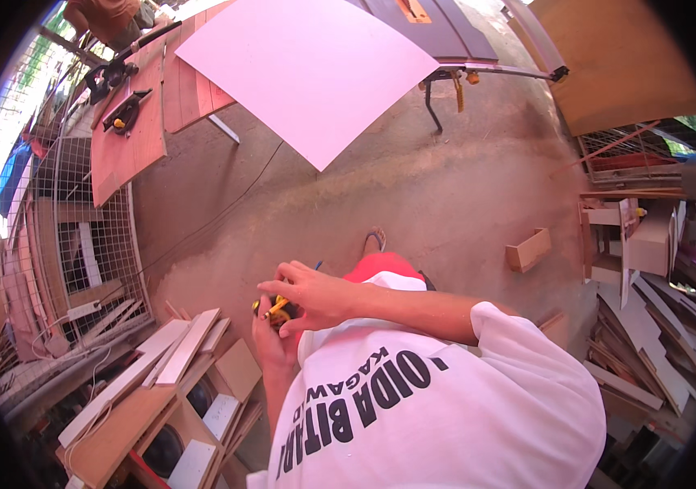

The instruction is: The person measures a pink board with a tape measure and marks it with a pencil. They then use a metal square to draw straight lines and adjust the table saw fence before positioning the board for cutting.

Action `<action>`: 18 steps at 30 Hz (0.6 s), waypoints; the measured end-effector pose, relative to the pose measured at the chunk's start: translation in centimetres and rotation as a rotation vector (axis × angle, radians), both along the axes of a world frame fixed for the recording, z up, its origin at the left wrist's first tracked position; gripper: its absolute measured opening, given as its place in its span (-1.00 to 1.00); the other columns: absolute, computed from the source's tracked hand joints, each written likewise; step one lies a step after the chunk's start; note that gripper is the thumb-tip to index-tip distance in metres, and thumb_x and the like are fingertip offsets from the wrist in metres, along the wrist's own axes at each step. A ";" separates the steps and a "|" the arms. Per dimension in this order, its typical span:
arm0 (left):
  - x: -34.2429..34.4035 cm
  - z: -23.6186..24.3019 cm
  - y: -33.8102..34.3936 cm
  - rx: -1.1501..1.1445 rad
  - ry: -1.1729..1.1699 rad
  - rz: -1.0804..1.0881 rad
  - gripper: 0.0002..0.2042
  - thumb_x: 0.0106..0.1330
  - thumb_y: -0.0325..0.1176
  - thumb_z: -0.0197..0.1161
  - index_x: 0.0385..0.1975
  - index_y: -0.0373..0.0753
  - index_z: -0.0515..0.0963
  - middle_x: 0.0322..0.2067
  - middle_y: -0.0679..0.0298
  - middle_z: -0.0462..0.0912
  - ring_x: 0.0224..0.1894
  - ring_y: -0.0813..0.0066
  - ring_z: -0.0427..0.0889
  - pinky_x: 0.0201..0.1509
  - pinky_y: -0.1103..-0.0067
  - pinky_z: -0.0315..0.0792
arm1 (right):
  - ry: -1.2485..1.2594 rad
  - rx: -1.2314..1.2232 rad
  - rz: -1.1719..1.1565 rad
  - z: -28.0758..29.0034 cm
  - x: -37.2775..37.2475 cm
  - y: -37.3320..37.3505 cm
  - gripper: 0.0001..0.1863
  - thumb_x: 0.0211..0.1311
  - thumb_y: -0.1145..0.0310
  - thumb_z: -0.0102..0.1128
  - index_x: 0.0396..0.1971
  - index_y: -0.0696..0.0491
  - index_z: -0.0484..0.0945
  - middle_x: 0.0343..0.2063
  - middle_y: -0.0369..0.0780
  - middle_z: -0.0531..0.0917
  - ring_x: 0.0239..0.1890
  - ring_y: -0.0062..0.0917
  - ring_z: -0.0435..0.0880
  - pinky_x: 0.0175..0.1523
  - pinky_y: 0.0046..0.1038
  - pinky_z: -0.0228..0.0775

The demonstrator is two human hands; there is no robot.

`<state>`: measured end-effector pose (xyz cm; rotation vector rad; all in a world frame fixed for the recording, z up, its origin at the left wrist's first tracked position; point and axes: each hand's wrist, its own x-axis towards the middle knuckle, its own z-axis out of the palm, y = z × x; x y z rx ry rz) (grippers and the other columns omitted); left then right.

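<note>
Close in front of my body, my left hand [273,336] is wrapped round a small yellow-and-black tape measure [280,310]. Over it reaches my right hand [315,292], with its thumb and fingers curled about the yellow part; they hide much of it. A small blue tip [318,265] shows just beyond the right hand, and I cannot tell what it belongs to. Farther ahead lies a large pale pink-white sheet [315,73] on a work table, one corner pointing toward me. Neither hand touches the sheet.
Left of the sheet, a reddish board [132,130] carries a black-and-yellow tool [126,112]. Wood offcuts [189,346] stand at the lower left, with more scraps [641,334] at right. A small wooden box [529,249] sits on the floor. A cable [242,191] crosses it. Another person [111,20] is at the far left.
</note>
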<state>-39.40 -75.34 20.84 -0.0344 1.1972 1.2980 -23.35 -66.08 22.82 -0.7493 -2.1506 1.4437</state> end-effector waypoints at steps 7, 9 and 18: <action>11.2 1.8 10.5 -0.042 -0.030 -0.431 -0.59 0.65 -0.02 -0.06 0.12 -0.24 0.48 -0.05 0.19 0.65 -0.07 0.46 0.70 0.01 0.46 0.61 | -0.057 -0.210 -0.209 0.4 13.5 7.0 -0.16 0.11 0.17 0.55 0.32 0.14 0.33 0.07 -0.02 0.51 0.06 -0.07 0.63 0.17 -0.17 0.49; 14.4 2.2 12.6 -0.018 0.081 -0.551 -0.62 0.65 -0.03 -0.03 0.09 -0.25 0.45 -0.06 0.20 0.66 -0.11 0.52 0.71 0.01 0.50 0.62 | 0.015 -0.244 -0.304 0.0 16.7 7.9 -0.18 0.11 0.18 0.55 0.31 0.13 0.32 0.11 0.00 0.53 0.09 -0.06 0.63 0.18 -0.18 0.50; 21.0 0.8 19.6 -0.038 0.111 -0.724 -0.79 0.61 -0.25 0.13 0.09 -0.14 0.35 -0.10 0.16 0.69 -0.16 0.46 0.75 -0.08 0.53 0.67 | 0.028 -0.137 -0.457 -2.1 24.8 11.3 -0.35 0.09 0.24 0.48 0.14 0.15 0.40 -0.07 0.06 0.60 -0.10 0.01 0.67 -0.02 -0.16 0.53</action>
